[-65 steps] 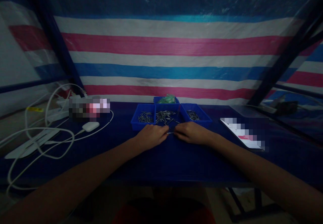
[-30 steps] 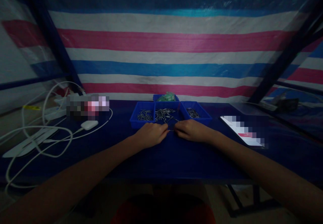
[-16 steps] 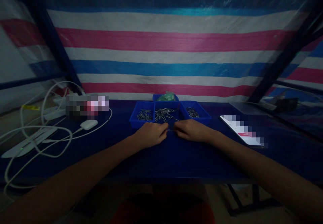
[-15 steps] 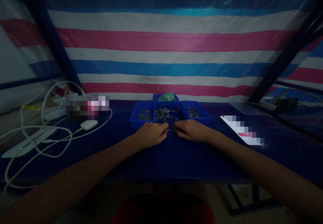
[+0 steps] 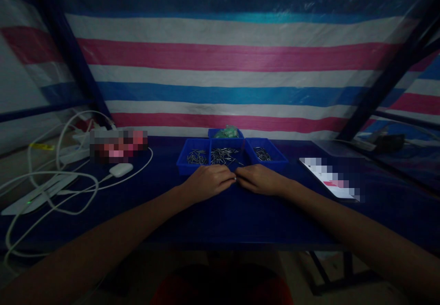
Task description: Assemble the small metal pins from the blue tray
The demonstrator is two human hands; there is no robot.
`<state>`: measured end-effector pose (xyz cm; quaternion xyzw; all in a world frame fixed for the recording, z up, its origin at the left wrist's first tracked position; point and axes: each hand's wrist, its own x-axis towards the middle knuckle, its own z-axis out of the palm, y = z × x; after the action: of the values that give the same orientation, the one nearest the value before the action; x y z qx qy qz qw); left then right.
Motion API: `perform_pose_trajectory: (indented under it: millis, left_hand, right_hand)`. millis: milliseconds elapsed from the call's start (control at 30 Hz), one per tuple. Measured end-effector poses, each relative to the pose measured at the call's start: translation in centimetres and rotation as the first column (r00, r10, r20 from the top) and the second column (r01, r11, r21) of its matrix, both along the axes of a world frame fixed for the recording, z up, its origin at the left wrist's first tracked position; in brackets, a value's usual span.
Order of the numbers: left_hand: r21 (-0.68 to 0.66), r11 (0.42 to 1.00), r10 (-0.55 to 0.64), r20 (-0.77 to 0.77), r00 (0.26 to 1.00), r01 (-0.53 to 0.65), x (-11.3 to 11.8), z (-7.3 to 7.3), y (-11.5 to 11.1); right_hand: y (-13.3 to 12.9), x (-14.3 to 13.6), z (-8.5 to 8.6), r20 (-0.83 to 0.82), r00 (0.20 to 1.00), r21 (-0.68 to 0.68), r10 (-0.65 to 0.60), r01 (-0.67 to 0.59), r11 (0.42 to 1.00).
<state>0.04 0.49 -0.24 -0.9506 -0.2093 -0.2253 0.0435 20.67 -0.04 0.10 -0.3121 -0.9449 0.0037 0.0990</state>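
Note:
My left hand (image 5: 210,181) and my right hand (image 5: 259,178) meet at the fingertips just in front of the blue bins. Both are closed in a pinch. A tiny bright bit of a thin metal rod (image 5: 235,178) shows between them; the fingers cover the rest. Behind the hands, the middle blue bin (image 5: 239,146) holds many loose thin metal pieces (image 5: 223,154). More such pieces lie in the left blue bin (image 5: 182,157) and the right blue bin (image 5: 279,155). Their exact kind is too small and dark to tell.
A rear blue bin (image 5: 211,131) holds green plastic wrapping (image 5: 227,132). White cables (image 5: 92,186), a white charger (image 5: 121,170) and a blurred-out item (image 5: 118,146) occupy the table's left. On the right lies a lit phone (image 5: 326,179). Striped sheeting (image 5: 220,57) hangs behind the blue table (image 5: 220,222).
My hands have come together, the left moving right until the fingertips meet. The thin rod that spanned the gap between them is now mostly hidden by fingers. The bins have stayed put.

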Motion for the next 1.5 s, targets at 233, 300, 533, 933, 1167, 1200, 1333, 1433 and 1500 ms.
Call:
perform_pose_trajectory:
  millis: [233,300,533,933,1167,1200,1333,1433,1500]
  left_hand:
    - [0.003,1.000,-0.013,-0.006,1.000,0.013,0.2,0.2,-0.4]
    - [0.003,0.999,0.041,-0.038,0.998,-0.041,0.2,0.1,-0.4]
    - [0.005,0.993,0.117,-0.134,0.984,-0.117,0.2,-0.5,0.3]
    - [-0.033,0.980,0.191,-0.158,0.969,-0.198,0.0,-0.6,0.6]
    - [-0.032,0.968,0.241,-0.184,0.953,-0.251,0.1,-0.3,0.3]
    - [-0.033,0.966,0.246,-0.191,0.950,-0.256,0.1,-0.3,0.3]
    - [-0.052,0.964,0.249,-0.181,0.951,-0.262,0.1,-0.4,0.3]
    - [-0.051,0.963,0.252,-0.180,0.951,-0.265,0.1,-0.3,0.2]
    - [-0.050,0.963,0.253,-0.188,0.949,-0.266,0.2,-0.2,0.1]
  right_hand:
    - [0.1,0.1,0.0,-0.007,1.000,-0.022,0.002,-0.002,1.000]
    - [0.1,0.1,0.0,0.000,1.000,-0.016,-0.002,0.002,1.000]
    - [-0.3,0.0,0.2,-0.028,1.000,0.017,0.006,-0.006,1.000]
    - [-0.1,0.2,0.5,0.042,0.998,0.062,-0.047,0.045,0.997]
    - [-0.2,0.2,0.7,0.032,0.997,0.065,-0.069,0.067,0.996]
    - [-0.2,0.3,0.7,0.033,0.997,0.071,-0.074,0.071,0.995]
    - [-0.1,0.4,0.6,0.041,0.995,0.104,-0.090,0.085,0.991]
    - [-0.2,0.3,0.6,0.041,0.995,0.102,-0.088,0.083,0.991]
    - [-0.2,0.2,0.6,0.043,0.996,0.086,-0.082,0.078,0.993]
